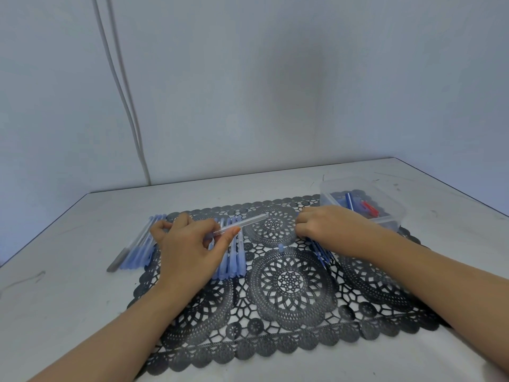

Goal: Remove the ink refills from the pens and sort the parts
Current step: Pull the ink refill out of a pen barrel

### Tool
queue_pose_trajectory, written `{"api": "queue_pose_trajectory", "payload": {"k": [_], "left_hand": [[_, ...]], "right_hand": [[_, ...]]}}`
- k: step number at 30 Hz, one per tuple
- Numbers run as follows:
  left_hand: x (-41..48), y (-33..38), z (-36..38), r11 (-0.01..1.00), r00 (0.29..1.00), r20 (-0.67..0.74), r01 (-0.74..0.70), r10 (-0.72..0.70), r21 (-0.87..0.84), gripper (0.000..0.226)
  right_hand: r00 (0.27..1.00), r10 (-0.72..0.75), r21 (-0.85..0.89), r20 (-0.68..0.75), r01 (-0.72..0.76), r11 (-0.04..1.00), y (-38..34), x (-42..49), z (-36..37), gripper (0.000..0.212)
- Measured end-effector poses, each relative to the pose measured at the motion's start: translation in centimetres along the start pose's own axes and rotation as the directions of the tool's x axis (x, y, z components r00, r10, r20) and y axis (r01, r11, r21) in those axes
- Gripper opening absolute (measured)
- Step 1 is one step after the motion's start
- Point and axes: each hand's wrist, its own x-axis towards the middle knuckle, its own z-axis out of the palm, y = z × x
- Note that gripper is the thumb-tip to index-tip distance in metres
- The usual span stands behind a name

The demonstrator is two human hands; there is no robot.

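The thumb and forefinger of the left hand (190, 245) pinch the near end of a clear pen barrel (242, 222). The barrel slants up and to the right over the black lace mat (289, 304), and its far end touches nothing. The other fingers of that hand are loosely curled behind the pinch. The right hand (329, 227) is closed in a fist with its knuckles toward the middle. Its fingers curl round a bundle of thin blue refills (323, 250), whose ends fan out from under the heel of the hand toward the person. The hand itself hides the exact grip. Between the two hands a small blue cap (281, 247) sits alone on the mat. Under and just beyond the left hand lies a row of blue pens (232, 264), side by side with their ends toward the person. A second group of blue pens (137, 250) lies further left, at the mat's edge and partly on the white table (60, 299), with one grey pen (117, 262) on its outer side. Just behind the right hand a clear plastic box (399, 216) sits at the mat's far right corner, holding blue parts and a few red parts (369, 208). The table stands against a pale wall, and two white cables (118, 78) run down the wall to the table's back edge.
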Motion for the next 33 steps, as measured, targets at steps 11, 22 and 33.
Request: {"api": "queue_pose_trajectory", "payload": {"k": [11,22,33], "left_hand": [[0.0,0.2,-0.1,1.0,1.0,-0.007,-0.004,0.004,0.007,0.044],[0.0,0.1,0.0,0.999,0.999,0.014,-0.042,0.042,-0.012,0.041],[-0.1,0.1,0.0,0.998,0.998,0.03,-0.054,0.055,-0.029,0.045]], "right_hand": [[0.872,0.392,0.357,-0.292,-0.281,0.891,0.1,0.0,-1.2,0.024],[0.61,0.792,0.524,0.029,-0.684,0.507,6.4,-1.2,-1.5,0.017],[0.574,0.781,0.379,0.245,-0.798,0.468,6.6,-1.1,-0.1,0.012]]}}
